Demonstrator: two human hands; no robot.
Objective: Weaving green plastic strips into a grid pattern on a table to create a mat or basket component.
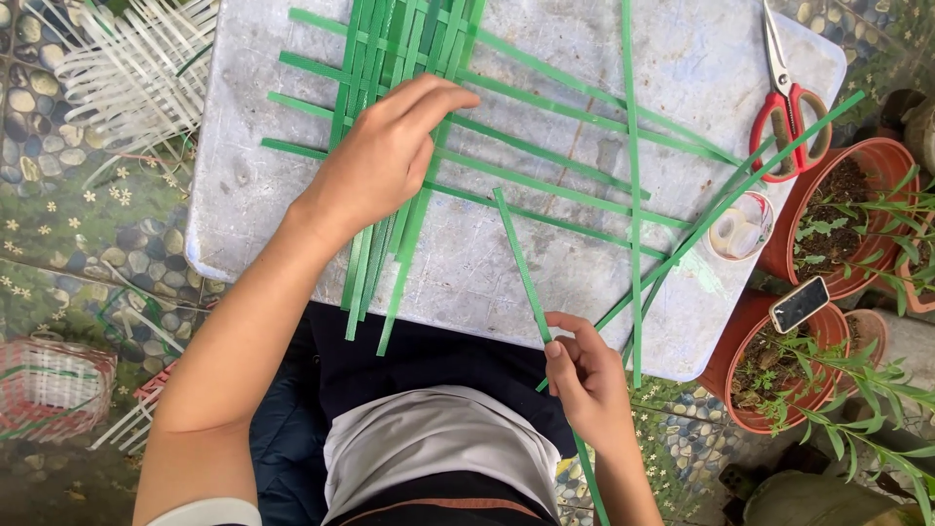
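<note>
Left hand (382,156) presses woven green strips (390,58); right hand (584,375) pinches a loose strip (521,258)

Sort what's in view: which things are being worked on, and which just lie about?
In use: left hand pressing the woven green strips; right hand pinching a loose green strip; board.
Lying about: scissors, tape roll, phone, plant pots.

Bare-armed person wears a white top, dark trousers, short white sleeve.

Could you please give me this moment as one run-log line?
left hand: pressing on woven strips | right hand: pinching loose strip | board | scissors at right
</note>
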